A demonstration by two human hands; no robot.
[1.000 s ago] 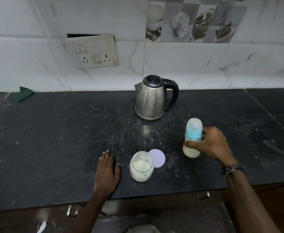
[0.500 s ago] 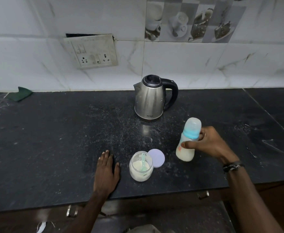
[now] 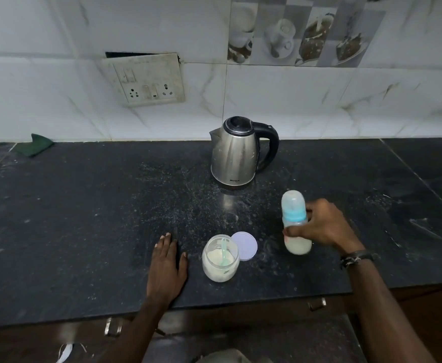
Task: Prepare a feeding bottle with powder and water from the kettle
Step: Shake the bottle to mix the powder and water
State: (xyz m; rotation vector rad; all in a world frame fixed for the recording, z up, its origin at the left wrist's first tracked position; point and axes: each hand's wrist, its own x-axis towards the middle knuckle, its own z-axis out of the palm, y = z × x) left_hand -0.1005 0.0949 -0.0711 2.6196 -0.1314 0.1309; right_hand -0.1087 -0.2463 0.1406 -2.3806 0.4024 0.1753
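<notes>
Feeding bottle [image 3: 296, 226], one: capped, milky, gripped mid-body by right hand [image 3: 324, 226] right of powder jar [image 3: 221, 258], probably for shaking. Left hand [image 3: 166, 268]: flat on counter [image 3: 70, 231], fingers together, holding nothing, likely bracing. Kettle [image 3: 236, 153], one, behind. Jar, one, open for scooping; lid [image 3: 244, 245], one, beside; scoop [image 3: 224, 251], one, inside.

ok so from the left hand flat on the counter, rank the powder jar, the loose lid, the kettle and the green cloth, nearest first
Going by the head view, from the left hand:
1. powder jar, just to its right, open with a scoop inside.
2. loose lid, lying flat behind the jar on the right.
3. kettle, farther back, towards the wall.
4. green cloth, far back left by the wall.
</notes>
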